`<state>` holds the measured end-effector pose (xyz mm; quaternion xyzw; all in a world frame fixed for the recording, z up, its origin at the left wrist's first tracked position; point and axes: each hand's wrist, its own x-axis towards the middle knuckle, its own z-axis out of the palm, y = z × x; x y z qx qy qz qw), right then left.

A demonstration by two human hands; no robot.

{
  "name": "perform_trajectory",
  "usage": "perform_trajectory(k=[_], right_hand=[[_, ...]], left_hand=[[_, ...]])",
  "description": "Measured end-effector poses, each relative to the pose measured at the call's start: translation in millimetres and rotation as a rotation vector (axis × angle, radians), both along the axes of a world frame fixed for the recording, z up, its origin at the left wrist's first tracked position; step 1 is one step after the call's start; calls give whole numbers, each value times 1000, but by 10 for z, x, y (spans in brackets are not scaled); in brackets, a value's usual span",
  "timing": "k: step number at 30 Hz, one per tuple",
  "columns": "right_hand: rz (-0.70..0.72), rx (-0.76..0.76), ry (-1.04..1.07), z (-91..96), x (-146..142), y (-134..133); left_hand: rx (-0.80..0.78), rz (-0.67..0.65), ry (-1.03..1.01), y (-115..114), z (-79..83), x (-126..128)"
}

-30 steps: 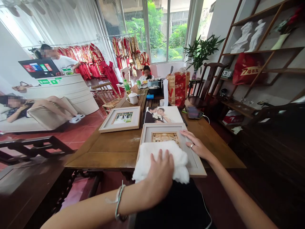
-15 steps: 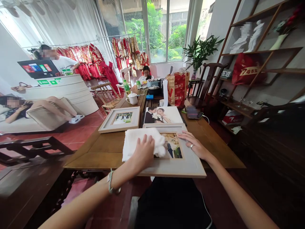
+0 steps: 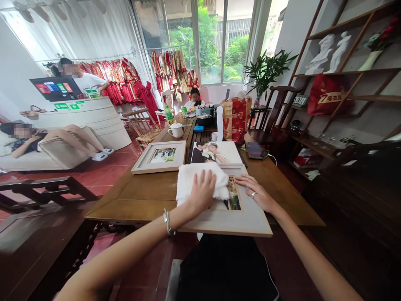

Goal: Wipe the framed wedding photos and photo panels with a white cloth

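Fingers of the left hand (image 3: pixel 202 193) lie flat on a fluffy white cloth (image 3: pixel 192 177). Open, the right hand (image 3: pixel 257 195) rests on the pale wooden picture frame (image 3: pixel 247 218).

Bright daylight, mostly from the big windows (image 3: pixel 200 42) at the far end. Sky & sheer curtains (image 3: pixel 94 29) far left blow out to white. Soft sheen on the tabletop (image 3: pixel 147 196), shadows faint w/ soft edges. The white cloth (image 3: pixel 191 179) sits near clipping, little texture left. Right side around the shelves (image 3: pixel 344 83) & the near-right corner go dark, detail lost. Centre is sharp. Strong wide-angle warp: shelf lines & window frames lean, stuff at the near edge stretches big. Pic looks squashed vert. Pixelated patches over faces & the phone screen (image 3: pixel 255 149).
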<state>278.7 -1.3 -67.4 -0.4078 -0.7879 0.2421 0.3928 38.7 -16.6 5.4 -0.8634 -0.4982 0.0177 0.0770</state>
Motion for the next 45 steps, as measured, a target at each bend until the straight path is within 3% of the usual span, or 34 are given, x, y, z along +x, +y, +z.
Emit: perform_trajectory(k=[3, 5, 7, 13, 16, 23, 29, 32, 36, 40, 42, 45], right_hand=[[12, -5, -4, 3, 3, 1], [11, 2, 4, 1, 2, 2], [1, 11, 17, -5, -2, 4], [9, 32, 17, -26, -8, 15], [12, 35, 18, -28, 5, 26], [59, 22, 36, -12, 32, 41], [14, 27, 28, -18, -2, 16], [7, 11, 27, -11, -5, 7], [3, 1, 20, -1, -3, 6], [-3, -2, 11, 10, -4, 2], [0, -2, 7, 15, -5, -3], [-4, 0, 7, 20, -8, -8]], left_hand=[[10, 30, -8, 319, 20, 7], [-43, 15, 3, 330, 55, 6], [-130, -28, 21, 161, 102, -4], [-429, -356, -86, -784, 271, -51], [-478, -498, -185, -964, 295, 35], [-494, -492, -192, -683, 212, 262], [-340, -178, -47, -476, 147, 39], [-219, -94, -8, -227, 102, -117], [-76, -86, -49, 242, 65, -268], [-57, -36, -112, 570, 95, -343], [-109, -63, -116, 546, 119, -369], [-209, -128, -88, 188, 144, -398]])
